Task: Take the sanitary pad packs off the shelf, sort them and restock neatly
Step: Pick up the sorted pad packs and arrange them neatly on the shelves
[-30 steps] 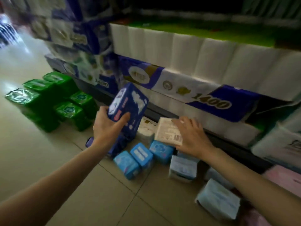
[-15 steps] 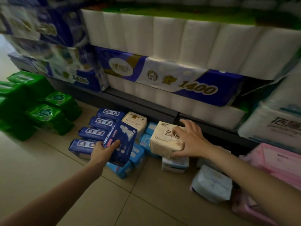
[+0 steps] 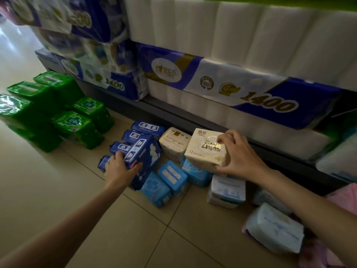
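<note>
The left hand [image 3: 120,169] has brought the dark blue pack [image 3: 144,161] down from the air to the row of dark blue packs [image 3: 135,136] on the floor; its fingers grip the pack. The right hand [image 3: 238,155] has carried the cream pack [image 3: 205,149] beside the other cream pack [image 3: 173,141], pinching it. The sorting by colour goes on. Five dark blue, two cream and three light blue packs [image 3: 172,178] are visible.
</note>
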Demonstrator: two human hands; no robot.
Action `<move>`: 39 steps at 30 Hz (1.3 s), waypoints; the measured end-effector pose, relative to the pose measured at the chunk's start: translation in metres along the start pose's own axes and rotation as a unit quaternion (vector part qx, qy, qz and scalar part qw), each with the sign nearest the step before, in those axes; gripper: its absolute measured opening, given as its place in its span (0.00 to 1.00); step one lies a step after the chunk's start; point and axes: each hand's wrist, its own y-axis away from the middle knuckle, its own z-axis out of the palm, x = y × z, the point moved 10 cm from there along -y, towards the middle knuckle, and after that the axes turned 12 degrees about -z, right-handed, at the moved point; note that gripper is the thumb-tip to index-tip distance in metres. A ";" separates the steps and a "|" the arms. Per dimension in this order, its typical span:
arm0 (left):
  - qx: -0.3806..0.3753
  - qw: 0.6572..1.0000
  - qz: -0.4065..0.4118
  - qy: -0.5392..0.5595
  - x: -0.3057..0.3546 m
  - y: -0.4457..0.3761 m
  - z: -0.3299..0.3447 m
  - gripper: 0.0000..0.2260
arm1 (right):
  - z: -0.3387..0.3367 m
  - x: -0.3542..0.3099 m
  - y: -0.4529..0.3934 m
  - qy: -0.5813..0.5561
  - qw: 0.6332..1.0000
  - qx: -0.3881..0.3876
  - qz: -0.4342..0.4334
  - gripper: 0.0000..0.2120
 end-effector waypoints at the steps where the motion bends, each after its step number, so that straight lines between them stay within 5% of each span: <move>1: -0.030 0.999 -0.003 0.016 -0.002 -0.005 0.002 0.23 | 0.002 -0.002 -0.004 -0.007 1.000 0.008 -0.001 0.35; 6: -0.046 0.987 -0.040 0.151 -0.022 -0.017 -0.004 0.20 | 0.015 -0.017 -0.022 -0.025 0.998 0.051 0.016 0.33; 11: -0.031 0.939 -0.059 0.336 -0.050 -0.016 -0.032 0.17 | 0.033 -0.061 -0.055 0.044 0.992 0.097 -0.064 0.30; 15: 0.008 0.974 0.046 0.220 -0.063 -0.044 -0.084 0.24 | 0.049 -0.086 -0.089 0.042 0.989 0.116 -0.087 0.31; 17: -0.006 0.984 0.172 0.042 -0.060 -0.051 -0.094 0.27 | 0.052 -0.087 -0.099 0.025 0.987 0.139 -0.077 0.29; 21: -0.093 0.932 0.294 -0.191 -0.070 -0.050 -0.049 0.21 | 0.055 -0.077 -0.103 -0.004 0.985 0.165 -0.052 0.28; 25: -0.058 0.899 0.324 -0.288 -0.068 -0.061 0.010 0.31 | 0.054 -0.065 -0.097 -0.014 0.982 0.183 -0.040 0.27; 27: 0.005 0.905 0.247 -0.345 -0.070 -0.074 0.016 0.31 | 0.049 -0.059 -0.091 -0.017 0.981 0.190 -0.040 0.27; 31: 0.028 0.919 0.115 -0.377 -0.078 -0.075 0.009 0.33 | 0.036 -0.045 -0.080 -0.023 0.979 0.198 -0.038 0.28; 35: 0.103 0.944 0.249 -0.193 -0.014 -0.037 0.003 0.24 | 0.031 -0.039 -0.075 -0.012 0.979 0.200 -0.049 0.28; 37: 0.025 0.944 0.303 -0.127 0.023 -0.013 0.030 0.23 | 0.030 -0.040 -0.076 -0.008 0.979 0.193 -0.062 0.29; 39: -0.122 0.937 0.263 -0.194 0.027 -0.005 0.084 0.30 | 0.028 -0.043 -0.075 -0.001 0.979 0.188 -0.075 0.29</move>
